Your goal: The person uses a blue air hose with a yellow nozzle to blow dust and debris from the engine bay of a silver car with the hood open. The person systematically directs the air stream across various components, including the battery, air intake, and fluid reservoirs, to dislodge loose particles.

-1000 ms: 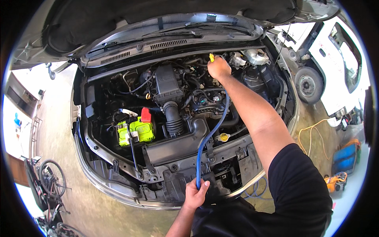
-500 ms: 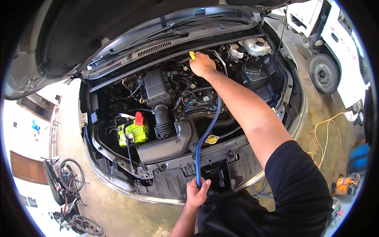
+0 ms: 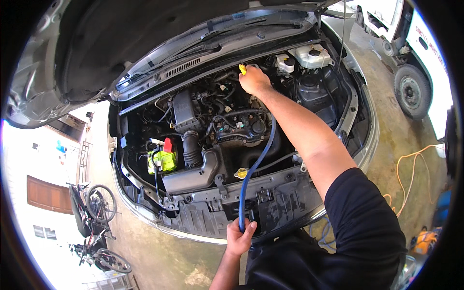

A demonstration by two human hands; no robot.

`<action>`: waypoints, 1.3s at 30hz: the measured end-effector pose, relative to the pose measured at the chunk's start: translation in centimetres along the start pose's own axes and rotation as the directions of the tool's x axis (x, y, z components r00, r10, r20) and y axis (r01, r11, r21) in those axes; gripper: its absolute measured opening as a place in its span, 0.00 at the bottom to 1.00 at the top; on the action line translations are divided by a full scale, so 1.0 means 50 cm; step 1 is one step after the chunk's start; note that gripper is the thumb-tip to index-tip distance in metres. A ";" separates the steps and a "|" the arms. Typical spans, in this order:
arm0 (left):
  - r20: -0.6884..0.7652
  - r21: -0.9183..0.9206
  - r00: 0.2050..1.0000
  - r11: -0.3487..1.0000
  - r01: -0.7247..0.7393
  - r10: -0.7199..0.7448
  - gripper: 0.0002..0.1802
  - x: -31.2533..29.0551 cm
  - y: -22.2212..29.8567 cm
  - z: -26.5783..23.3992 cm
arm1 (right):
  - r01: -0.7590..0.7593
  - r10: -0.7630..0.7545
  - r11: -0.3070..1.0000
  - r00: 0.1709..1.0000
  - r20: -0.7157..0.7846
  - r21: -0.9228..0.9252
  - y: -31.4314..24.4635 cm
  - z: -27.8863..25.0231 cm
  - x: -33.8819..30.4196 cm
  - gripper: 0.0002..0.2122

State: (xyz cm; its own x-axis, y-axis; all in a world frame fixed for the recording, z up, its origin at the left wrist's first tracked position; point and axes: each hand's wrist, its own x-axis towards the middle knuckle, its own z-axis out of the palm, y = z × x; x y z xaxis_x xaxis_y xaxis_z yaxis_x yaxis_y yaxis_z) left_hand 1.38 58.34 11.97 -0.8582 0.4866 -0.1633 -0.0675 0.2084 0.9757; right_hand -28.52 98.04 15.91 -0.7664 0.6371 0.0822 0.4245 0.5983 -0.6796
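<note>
My right hand (image 3: 254, 80) reaches over the far side of the engine (image 3: 241, 128) and is closed round a hand tool. Only the tool's yellow end (image 3: 242, 69) shows above the fist; the rest is hidden. A blue hose (image 3: 256, 164) runs from beneath my right forearm down to my left hand (image 3: 240, 238). At the car's front edge, the fingers of my left hand are wrapped round this hose. Between the hands the hose arcs above the engine bay, passing beside the yellow radiator cap (image 3: 241, 173).
The raised hood (image 3: 121, 43) hangs over the far left. A battery with a bright green cover (image 3: 164, 163) and a black air intake box (image 3: 193, 174) sit left of the hose. White fluid reservoirs (image 3: 310, 56) are at the far right. Bicycles (image 3: 99, 217) stand left; a white vehicle (image 3: 427, 63) stands right.
The whole view has shifted a little. My right hand with the yellow-ended tool has moved slightly right over the engine, toward the white reservoirs. My left hand keeps its hold on the hose.
</note>
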 end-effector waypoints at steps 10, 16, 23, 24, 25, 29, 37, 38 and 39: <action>0.022 -0.004 1.000 1.000 -0.001 0.001 0.21 0.014 0.010 0.039 | -0.071 0.072 0.997 0.997 -0.025 0.039 0.055 -0.050 0.035 0.20; 0.043 -0.011 0.999 1.000 0.002 -0.002 0.21 0.023 0.019 0.060 | -0.163 0.164 0.986 0.986 -0.012 0.030 0.090 -0.093 0.042 0.20; 0.119 0.014 0.992 0.999 0.035 -0.036 0.20 0.043 0.021 0.072 | -0.134 0.134 0.991 0.989 -0.060 0.015 0.134 -0.111 0.056 0.21; 0.125 0.006 0.992 0.999 0.034 -0.035 0.20 0.045 0.020 0.074 | -0.135 0.135 0.991 0.989 -0.065 0.006 0.137 -0.116 0.057 0.21; 0.132 -0.002 0.991 0.999 0.034 -0.033 0.20 0.047 0.018 0.076 | -0.136 0.136 0.991 0.989 -0.065 -0.002 0.140 -0.122 0.058 0.21; 0.166 0.000 0.985 0.999 0.042 -0.042 0.19 0.059 0.030 0.088 | -0.179 0.178 0.984 0.979 -0.101 -0.004 0.163 -0.141 0.068 0.21; 0.180 -0.006 0.983 0.999 0.044 -0.043 0.20 0.075 0.016 0.102 | -0.228 0.227 0.974 0.966 -0.123 0.004 0.204 -0.188 0.100 0.21; 0.190 -0.006 0.980 0.999 0.053 -0.051 0.20 0.078 0.020 0.105 | -0.240 0.238 0.971 0.963 -0.124 0.007 0.213 -0.192 0.105 0.21; 0.195 -0.005 0.979 0.998 0.060 -0.058 0.20 0.081 0.024 0.108 | -0.246 0.246 0.969 0.961 -0.123 0.012 0.211 -0.199 0.108 0.21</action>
State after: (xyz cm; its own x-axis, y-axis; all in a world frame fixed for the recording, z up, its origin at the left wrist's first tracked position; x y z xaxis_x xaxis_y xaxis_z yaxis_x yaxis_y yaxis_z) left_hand 0.57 65.17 11.69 -0.7370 0.6301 -0.2445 -0.1214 0.2324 0.9650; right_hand -23.34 112.63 16.43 -0.5731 0.8195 0.0015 0.5944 0.4170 -0.6876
